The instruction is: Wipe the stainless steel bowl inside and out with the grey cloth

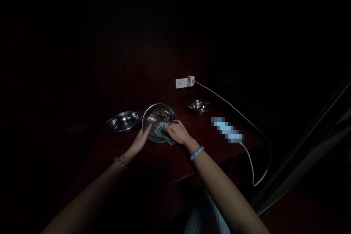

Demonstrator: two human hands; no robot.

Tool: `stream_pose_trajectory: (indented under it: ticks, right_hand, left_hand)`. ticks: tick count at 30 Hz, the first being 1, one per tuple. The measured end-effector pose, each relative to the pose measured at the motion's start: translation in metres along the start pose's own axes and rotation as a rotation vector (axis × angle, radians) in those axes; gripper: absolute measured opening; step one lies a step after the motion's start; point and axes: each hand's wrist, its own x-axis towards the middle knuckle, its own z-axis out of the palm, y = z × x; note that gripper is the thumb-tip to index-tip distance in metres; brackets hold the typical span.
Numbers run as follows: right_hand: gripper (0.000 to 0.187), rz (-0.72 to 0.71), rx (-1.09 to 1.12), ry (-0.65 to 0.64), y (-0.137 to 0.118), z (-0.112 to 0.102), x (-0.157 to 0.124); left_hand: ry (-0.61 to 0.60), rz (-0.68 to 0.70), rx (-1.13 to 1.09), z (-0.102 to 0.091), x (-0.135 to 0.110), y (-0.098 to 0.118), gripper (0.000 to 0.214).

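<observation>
bowl: smooth glossy mtl | rag: matt cloth | chgr: plstc

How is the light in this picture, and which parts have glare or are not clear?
Head view: very dark, with the wall fading to near black; head view: bright glints on the held bowl, the left bowl and the far bowl; head view: the pale blue patch is pixelated, so its detail is lost.

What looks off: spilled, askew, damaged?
Mainly the thin white cable: it hangs in a loop past the edge of the dark red table, so it could snag. No spill shows; too dim to judge damage.
</observation>
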Motion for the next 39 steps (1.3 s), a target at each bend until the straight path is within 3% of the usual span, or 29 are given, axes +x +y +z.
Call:
stream_pose_trajectory:
  ticks: [7,12,18,28,33,39]
  right_hand:
    - [0.047,-0.023,0.045,-0.014,-0.004,-0.003,-0.003]
    - [0.033,-0.100,0.107,-0.027,-0.005,-0.002,-0.004]
    - [0.039,-0.133,0.078,-0.063,-0.005,-0.001,-0.004]
    - [0.041,-0.131,0.032,-0.091,-0.002,0.002,-0.002]
    - [0.041,-0.118,-0.005,-0.106,0.000,0.004,-0.002]
    - [0.029,-0.064,-0.080,-0.074,-0.002,0.001,-0.003]
  left_hand:
    - [-0.047,0.094,0.170,-0.007,0.002,-0.006,0.022]
    - [-0.054,0.133,0.138,-0.004,-0.003,-0.003,0.042]
    - [-0.052,0.063,0.067,-0.002,-0.004,-0.004,0.056]
    - [-0.135,0.213,0.426,-0.015,0.016,-0.017,0.082]
    - [-0.187,0.247,0.555,-0.021,0.021,-0.018,0.082]
    - [-0.150,0.111,0.441,-0.019,0.008,-0.009,0.079]
